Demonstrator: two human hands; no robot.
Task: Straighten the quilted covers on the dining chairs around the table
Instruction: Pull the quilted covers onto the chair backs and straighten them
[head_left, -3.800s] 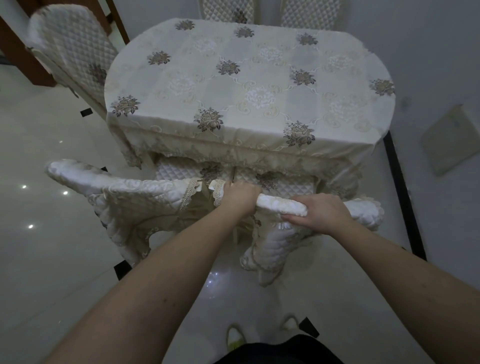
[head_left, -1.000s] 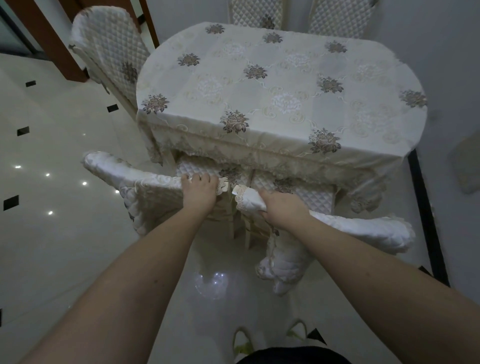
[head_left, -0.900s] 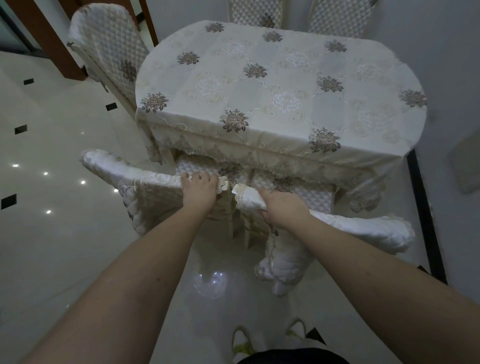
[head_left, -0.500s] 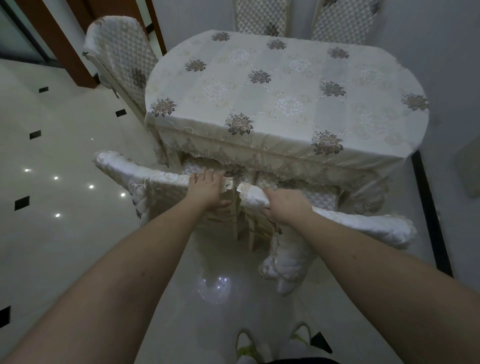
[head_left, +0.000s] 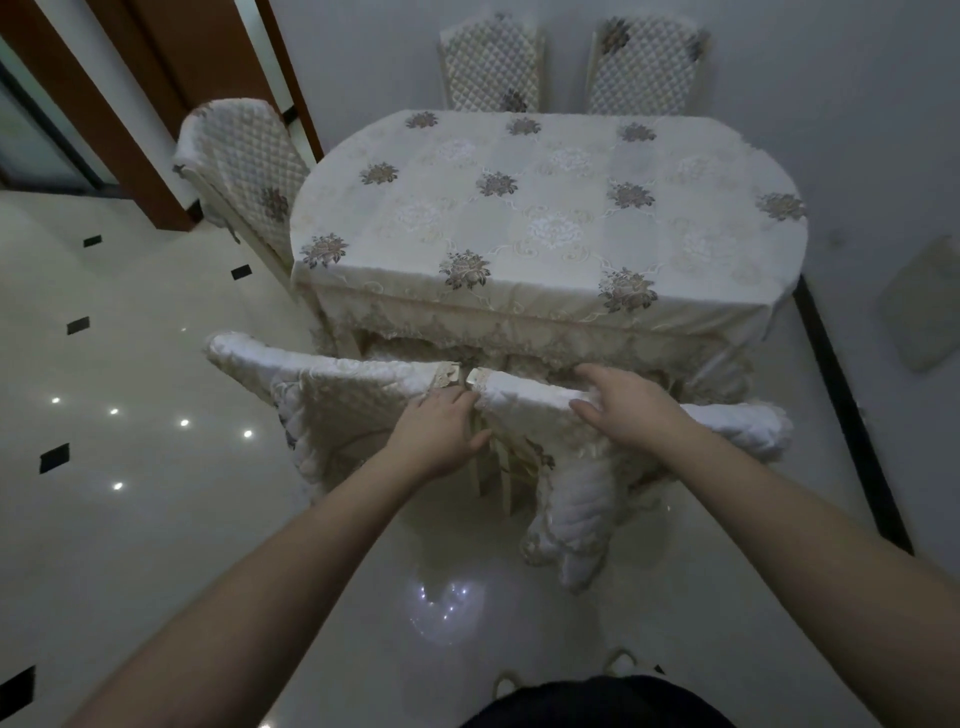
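Right hand (head_left: 631, 410) lies flat on the right cover (head_left: 524, 397); left hand (head_left: 441, 428) rests loosely beside. Smooth outward, evenly, without tugging.

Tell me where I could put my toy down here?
The whole tablecloth top is bare between the two far chairs and the near chairs. It's crowded where the left hand and right hand meet at the near chair backs.

Home dining room: clothed table (head_left: 545, 218), quilted chairs (head_left: 244, 166), tiled floor (head_left: 104, 467).
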